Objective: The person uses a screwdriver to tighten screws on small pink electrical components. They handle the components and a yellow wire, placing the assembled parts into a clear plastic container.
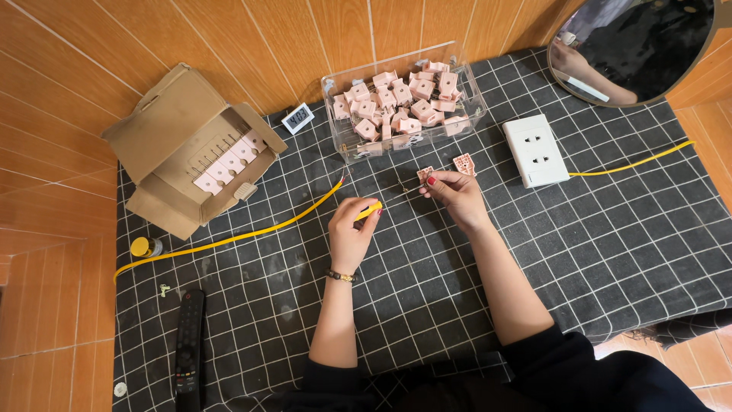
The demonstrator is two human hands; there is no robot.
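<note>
My left hand (349, 235) pinches a short yellow tool or wire end (369, 210) over the black checked cloth (610, 244). My right hand (456, 194) holds a small pink plastic part (425, 174) between its fingertips. A second pink part (463, 163) lies on the cloth just beyond that hand. Behind both hands stands a clear plastic box (339, 133) full of several pink parts.
A long yellow cable (229, 239) runs left across the cloth. An open cardboard box (164, 126) holds pink pieces at left. A white socket plate (535, 150) with a yellow cable sits at right. Also here: a small digital display (297, 117), a remote control (187, 343), a round mirror (633, 46).
</note>
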